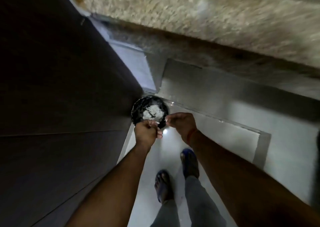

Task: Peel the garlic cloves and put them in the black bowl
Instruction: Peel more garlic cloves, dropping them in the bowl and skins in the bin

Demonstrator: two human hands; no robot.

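Note:
A round black container stands on the floor in the corner, with a heap of white papery garlic skins inside it. Both hands hover just above its near rim. My left hand has its fingers curled round a small pale piece, apparently a garlic clove, of which only a white bit shows. My right hand pinches a small white scrap of peel at its fingertips, close to the left hand. The frame is dim and blurred.
A dark cabinet front fills the left side. A speckled stone counter runs across the top, with its edge overhanging. My two feet in blue sandals stand on the glossy pale floor behind the container.

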